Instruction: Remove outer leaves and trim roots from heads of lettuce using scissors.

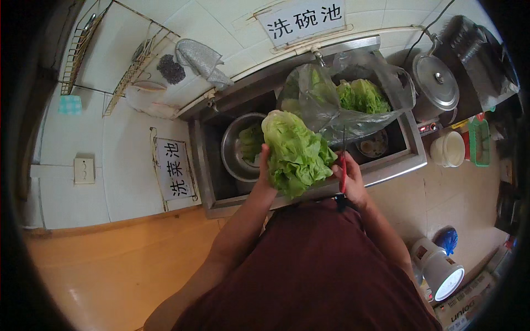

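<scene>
A head of green leaf lettuce (296, 153) rests in my left hand (266, 171), its pale base towards the upper left. My right hand (352, 178) grips red-handled scissors (343, 171) at the lettuce's right side; their dark, narrow blade points away from me. Part of the right hand's fingers is hidden by the handle and leaves. Beyond the lettuce, a clear plastic bag (356, 124) holds more lettuce (364, 96) over the right basin. In the left basin, a steel bowl (227, 153) contains pale green vegetable pieces (250, 142), partly covered by the held lettuce.
The double steel sink (389, 176) has taps (319, 57) along the wall. Inside the right basin, a small bowl (373, 145) sits under the bag's edge. A lidded metal pot (435, 82) stands right of the sink, near white tubs (449, 149). Wire racks (132, 70) hang at left.
</scene>
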Demonstrator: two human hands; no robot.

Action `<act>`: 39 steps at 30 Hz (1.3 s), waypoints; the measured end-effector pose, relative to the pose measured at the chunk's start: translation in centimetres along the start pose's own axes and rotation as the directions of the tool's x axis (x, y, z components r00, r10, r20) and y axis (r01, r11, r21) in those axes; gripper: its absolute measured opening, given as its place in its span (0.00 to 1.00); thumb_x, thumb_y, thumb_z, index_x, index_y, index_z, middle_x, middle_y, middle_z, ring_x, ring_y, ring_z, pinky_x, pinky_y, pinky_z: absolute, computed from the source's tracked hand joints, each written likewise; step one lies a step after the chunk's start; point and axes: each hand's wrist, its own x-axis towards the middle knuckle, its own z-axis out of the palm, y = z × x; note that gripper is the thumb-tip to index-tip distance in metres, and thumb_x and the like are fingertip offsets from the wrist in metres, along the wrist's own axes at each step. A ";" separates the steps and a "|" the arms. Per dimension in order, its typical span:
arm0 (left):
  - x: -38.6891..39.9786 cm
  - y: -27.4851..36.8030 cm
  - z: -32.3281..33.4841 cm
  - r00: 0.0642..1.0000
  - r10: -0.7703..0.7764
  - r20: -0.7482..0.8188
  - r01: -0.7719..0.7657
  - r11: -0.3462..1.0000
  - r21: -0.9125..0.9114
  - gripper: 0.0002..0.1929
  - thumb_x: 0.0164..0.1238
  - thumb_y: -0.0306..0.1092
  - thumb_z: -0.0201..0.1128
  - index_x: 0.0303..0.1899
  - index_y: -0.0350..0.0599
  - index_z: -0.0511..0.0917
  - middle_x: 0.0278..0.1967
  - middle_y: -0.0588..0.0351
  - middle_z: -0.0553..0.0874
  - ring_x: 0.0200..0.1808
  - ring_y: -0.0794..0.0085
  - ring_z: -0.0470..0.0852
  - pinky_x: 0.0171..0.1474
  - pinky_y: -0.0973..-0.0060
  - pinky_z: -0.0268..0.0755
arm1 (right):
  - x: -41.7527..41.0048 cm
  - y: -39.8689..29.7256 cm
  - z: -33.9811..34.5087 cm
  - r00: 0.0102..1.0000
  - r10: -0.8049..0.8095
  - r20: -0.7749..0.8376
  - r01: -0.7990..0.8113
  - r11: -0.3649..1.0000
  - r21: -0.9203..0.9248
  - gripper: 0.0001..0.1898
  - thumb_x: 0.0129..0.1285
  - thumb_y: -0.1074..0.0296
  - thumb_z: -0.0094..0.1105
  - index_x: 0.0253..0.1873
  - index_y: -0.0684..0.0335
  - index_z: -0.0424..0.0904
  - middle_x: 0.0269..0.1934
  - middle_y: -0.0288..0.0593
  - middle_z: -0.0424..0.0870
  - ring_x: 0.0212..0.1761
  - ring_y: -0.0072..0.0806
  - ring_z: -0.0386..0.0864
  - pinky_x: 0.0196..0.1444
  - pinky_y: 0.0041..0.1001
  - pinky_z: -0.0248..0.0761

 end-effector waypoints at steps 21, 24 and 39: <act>0.9 -2.0 -2.6 0.965 -0.001 0.263 0.141 0.847 -0.512 0.44 0.73 0.71 0.57 0.81 0.54 0.62 0.77 0.50 0.70 0.75 0.47 0.72 0.75 0.41 0.67 | -0.8 1.6 1.7 0.974 0.204 0.094 -0.217 0.962 0.165 0.19 0.63 0.75 0.74 0.55 0.59 0.77 0.45 0.30 0.79 0.47 0.24 0.84 0.45 0.29 0.85; 4.2 -1.3 -1.9 0.921 -0.042 0.387 0.260 0.807 -0.530 0.44 0.73 0.71 0.57 0.81 0.54 0.62 0.77 0.50 0.70 0.75 0.47 0.72 0.75 0.41 0.67 | -0.8 0.5 2.3 0.971 0.193 0.143 -0.222 0.948 0.229 0.15 0.66 0.75 0.73 0.51 0.58 0.76 0.44 0.29 0.78 0.46 0.22 0.82 0.41 0.30 0.86; 4.6 -1.2 -1.7 0.887 -0.046 0.460 0.306 0.805 -0.508 0.44 0.72 0.71 0.58 0.80 0.54 0.62 0.77 0.50 0.71 0.74 0.47 0.74 0.74 0.41 0.69 | -1.0 0.1 2.2 0.989 0.133 0.065 -0.147 0.925 0.351 0.14 0.67 0.80 0.68 0.52 0.58 0.77 0.41 0.29 0.78 0.40 0.20 0.83 0.42 0.28 0.87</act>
